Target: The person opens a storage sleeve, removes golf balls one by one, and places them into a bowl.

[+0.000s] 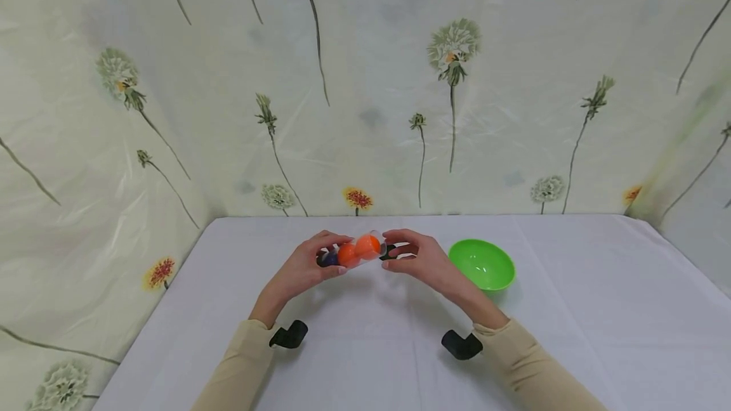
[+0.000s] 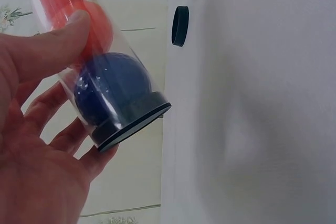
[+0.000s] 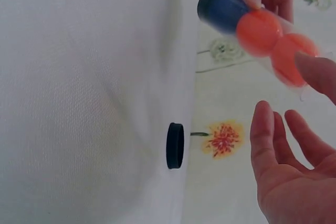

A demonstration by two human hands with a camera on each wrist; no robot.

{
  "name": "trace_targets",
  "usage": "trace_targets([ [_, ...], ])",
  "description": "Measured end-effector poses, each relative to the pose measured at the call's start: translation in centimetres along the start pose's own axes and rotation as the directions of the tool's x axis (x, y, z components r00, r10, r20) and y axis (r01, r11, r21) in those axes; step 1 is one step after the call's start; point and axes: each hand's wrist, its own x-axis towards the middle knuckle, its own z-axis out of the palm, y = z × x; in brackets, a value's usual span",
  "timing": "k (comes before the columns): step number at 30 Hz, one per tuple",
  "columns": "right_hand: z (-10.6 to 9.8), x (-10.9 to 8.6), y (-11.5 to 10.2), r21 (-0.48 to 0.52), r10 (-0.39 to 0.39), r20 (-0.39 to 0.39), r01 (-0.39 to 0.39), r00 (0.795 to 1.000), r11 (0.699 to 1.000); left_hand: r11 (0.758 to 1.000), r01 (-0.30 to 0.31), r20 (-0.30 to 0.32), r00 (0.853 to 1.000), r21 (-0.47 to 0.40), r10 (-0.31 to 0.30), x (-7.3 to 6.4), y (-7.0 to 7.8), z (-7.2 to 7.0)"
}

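My left hand (image 1: 311, 262) grips a clear plastic tube (image 2: 58, 30) around its side, thumb on one face and fingers behind. Inside the tube are a dark blue ball (image 2: 113, 85) at the end closed by a black cap (image 2: 134, 119), and two orange balls (image 3: 259, 31) toward the uncapped end. My right hand (image 1: 419, 259) is beside that uncapped end with fingers parted and nothing gripped; its thumb (image 3: 317, 74) overlaps the tube in the right wrist view. A loose black cap (image 3: 175, 146) lies on the table, partly behind the right fingers in the head view.
A bright green bowl (image 1: 482, 264) stands on the white-covered table (image 1: 377, 360), just right of my right hand. A flower-printed sheet (image 1: 377, 163) hangs behind the table's far edge. Black devices (image 1: 289, 335) sit at both wrists.
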Motion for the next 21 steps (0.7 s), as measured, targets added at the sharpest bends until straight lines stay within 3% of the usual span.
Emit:
trace_targets([
  [21,0.4,-1.1,-0.2,0.109,-0.026,0.007,0.025,1.000,0.994,0.998,-0.009,-0.002,1.000,0.058,0.009,0.1,0.7,0.1],
])
